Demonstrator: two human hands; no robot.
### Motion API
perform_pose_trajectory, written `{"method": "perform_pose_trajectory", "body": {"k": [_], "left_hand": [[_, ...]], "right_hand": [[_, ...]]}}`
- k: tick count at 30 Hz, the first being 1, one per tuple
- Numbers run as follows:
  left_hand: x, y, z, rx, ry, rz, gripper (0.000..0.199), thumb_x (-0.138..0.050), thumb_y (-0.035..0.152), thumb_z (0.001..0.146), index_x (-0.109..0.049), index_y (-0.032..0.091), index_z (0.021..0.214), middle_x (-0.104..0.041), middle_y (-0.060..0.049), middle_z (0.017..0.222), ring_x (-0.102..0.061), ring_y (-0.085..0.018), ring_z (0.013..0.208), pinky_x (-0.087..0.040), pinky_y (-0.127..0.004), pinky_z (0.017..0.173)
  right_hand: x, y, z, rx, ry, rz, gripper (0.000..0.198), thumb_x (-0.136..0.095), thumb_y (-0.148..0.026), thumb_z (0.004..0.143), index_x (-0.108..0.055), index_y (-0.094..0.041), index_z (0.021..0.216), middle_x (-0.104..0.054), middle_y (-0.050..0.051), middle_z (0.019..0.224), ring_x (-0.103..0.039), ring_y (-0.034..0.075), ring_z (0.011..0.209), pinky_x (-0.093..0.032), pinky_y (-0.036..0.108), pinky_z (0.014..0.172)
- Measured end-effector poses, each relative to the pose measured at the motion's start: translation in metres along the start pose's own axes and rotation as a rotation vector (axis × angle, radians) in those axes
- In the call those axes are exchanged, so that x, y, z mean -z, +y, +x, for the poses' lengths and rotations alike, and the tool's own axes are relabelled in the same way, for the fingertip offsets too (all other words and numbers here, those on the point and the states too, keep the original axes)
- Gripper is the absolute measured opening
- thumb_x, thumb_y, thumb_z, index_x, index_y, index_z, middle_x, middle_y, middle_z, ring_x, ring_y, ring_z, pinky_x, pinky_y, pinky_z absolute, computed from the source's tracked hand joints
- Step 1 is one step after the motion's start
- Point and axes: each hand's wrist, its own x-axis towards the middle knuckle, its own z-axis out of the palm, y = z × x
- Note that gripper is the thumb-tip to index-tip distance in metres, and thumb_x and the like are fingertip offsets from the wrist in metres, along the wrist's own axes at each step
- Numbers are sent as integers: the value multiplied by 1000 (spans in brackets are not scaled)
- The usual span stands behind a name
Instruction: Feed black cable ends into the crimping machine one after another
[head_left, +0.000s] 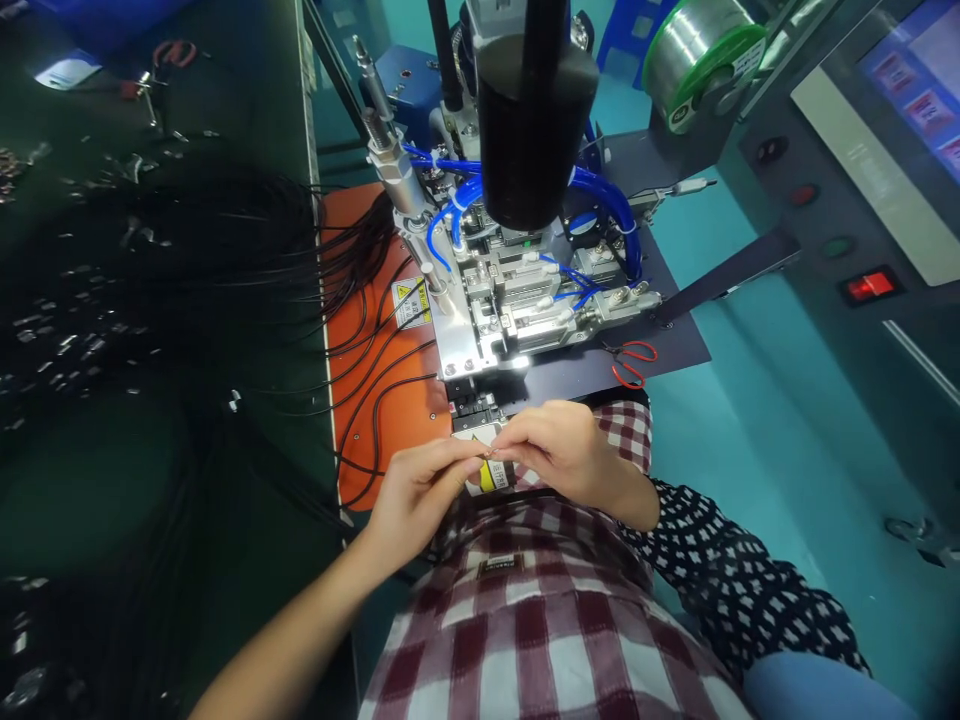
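Observation:
My left hand (416,495) is closed, its thumb and forefinger pinched together at my lap. Opposite it, my right hand (562,450) is closed too, with its fingertips meeting those of the left. Something tiny sits between the fingertips, too small and covered to name. Just behind the fingers is a white and yellow warning label (498,476). Directly beyond the hands stands a metal bench machine (480,320) with clamps and blue air tubes (626,235). Black cables (375,395) run across the orange board (352,420) towards its front end.
Red-handled snips (634,362) lie on the dark machine plate (540,385). A green spool of solder wire (701,50) hangs at the back right. On the dark left table (97,480) are heaped black cables (225,230) and small metal parts. A control cabinet (840,200) stands right.

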Motion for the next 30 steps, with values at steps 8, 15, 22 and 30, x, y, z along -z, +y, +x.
{"method": "perform_pose_trajectory", "body": {"k": [8,15,22,30], "left_hand": [[-3,-11,-1,100,6,-72,15,-56,25,92,-71,20,92,-66,1,71,-61,-11,67,-49,-21,66],[0,-8,0,118,-55,-87,18,-55,26,93,-71,18,91,-64,0,70,-59,-11,65,-46,-21,63],[2,-8,2,147,-109,-127,19,-54,27,93,-71,18,91,-62,1,67,-57,-10,64,-44,-21,62],[3,-6,1,136,-95,-157,18,-53,25,94,-68,18,86,-63,1,69,-58,-10,66,-45,-20,65]], "right_hand": [[4,6,-2,71,-51,-256,43,-46,-45,98,-66,-16,73,-69,1,67,-60,11,61,-35,27,62],[2,10,6,137,-156,-155,33,-47,-38,99,-67,-18,82,-69,0,76,-58,11,66,-34,27,64],[2,18,6,263,-169,-283,40,-42,-37,101,-64,-17,75,-63,-1,66,-49,11,59,-27,30,59],[-12,28,-7,-109,-32,373,43,-44,-51,96,-67,-16,86,-68,5,80,-61,13,68,-46,26,64]]}}
